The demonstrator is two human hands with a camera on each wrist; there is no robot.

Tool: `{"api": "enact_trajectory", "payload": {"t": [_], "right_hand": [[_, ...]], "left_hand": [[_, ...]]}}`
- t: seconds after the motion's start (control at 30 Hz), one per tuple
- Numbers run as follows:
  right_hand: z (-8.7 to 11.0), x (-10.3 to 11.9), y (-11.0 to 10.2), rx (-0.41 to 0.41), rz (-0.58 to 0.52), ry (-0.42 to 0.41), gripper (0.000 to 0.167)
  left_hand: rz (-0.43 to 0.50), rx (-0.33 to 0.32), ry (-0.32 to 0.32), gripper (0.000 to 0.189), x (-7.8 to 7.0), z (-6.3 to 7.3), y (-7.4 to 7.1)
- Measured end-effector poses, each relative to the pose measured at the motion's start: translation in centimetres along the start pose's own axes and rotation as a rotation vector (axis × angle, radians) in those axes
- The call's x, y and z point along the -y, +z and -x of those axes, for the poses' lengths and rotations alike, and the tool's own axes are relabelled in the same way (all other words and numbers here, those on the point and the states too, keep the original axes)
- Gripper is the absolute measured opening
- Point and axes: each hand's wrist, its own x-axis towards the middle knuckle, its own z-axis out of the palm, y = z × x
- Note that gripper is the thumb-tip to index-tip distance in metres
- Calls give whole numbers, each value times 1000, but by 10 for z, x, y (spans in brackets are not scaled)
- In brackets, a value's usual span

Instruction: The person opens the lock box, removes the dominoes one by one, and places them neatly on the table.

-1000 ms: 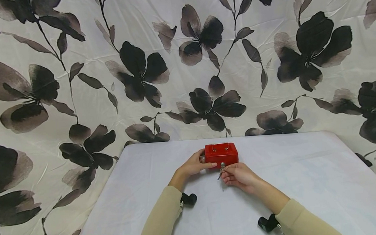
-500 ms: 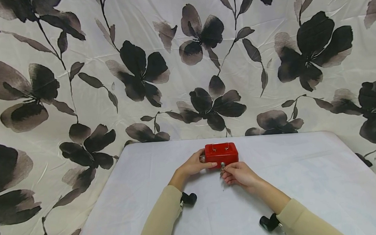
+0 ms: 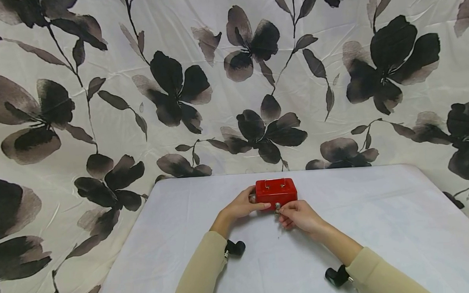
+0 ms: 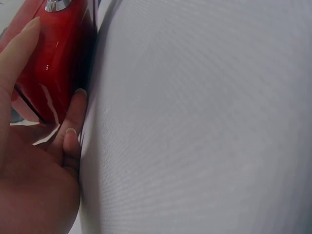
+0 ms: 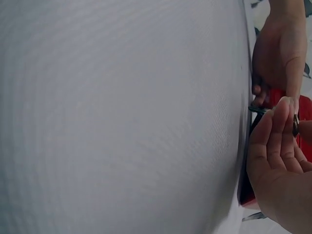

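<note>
A small red cash box [image 3: 276, 193] with a folding metal handle on its lid stands near the far edge of the table. My left hand [image 3: 240, 206] grips its left end, the thumb lying along the front face and other fingers around the side. A silver lock [image 3: 278, 205] sits on the box's front; the left wrist view shows its shiny rim [image 4: 57, 5] just beyond my thumb. Right in front of the lock, my right hand [image 3: 302, 215] pinches a small key [image 5: 296, 125] between thumb and forefinger. The fingers hide most of the key.
A white cloth covers the table [image 3: 381, 218], whose far edge meets a hanging floral fabric [image 3: 336, 114]. Black wrist cameras stick out from the left cuff [image 3: 236, 248] and the right cuff [image 3: 337, 276].
My right hand has shifted slightly up toward the box, and the keys dangling below its fingers have swung out of sight. The left hand and the cash box stay still.
</note>
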Motion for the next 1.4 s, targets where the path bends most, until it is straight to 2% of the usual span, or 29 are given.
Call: {"api": "enact_trajectory", "payload": {"t": [0.3,0.57,0.77,0.97,1.17,1.4], "right_hand": [[0,0,-2,7,38,-16,27],[2,2,-1,10,89,-33,27],[3,0,-2,4,141,-56,26],[3,-2,-7,-39,276,-89,21],[6,-2,-18,-106,472,-204,11],[8,2,-34,-147,538,-226,8]], "left_hand": [[-7,-7,-11,90,-1,1,0],[15,0,13,87,3,-1,0],[-2,-12,-9,91,2,1,0],[-10,-15,-22,93,2,2,1],[-15,-5,20,87,4,1,2],[-29,-8,15,89,2,2,1]]}}
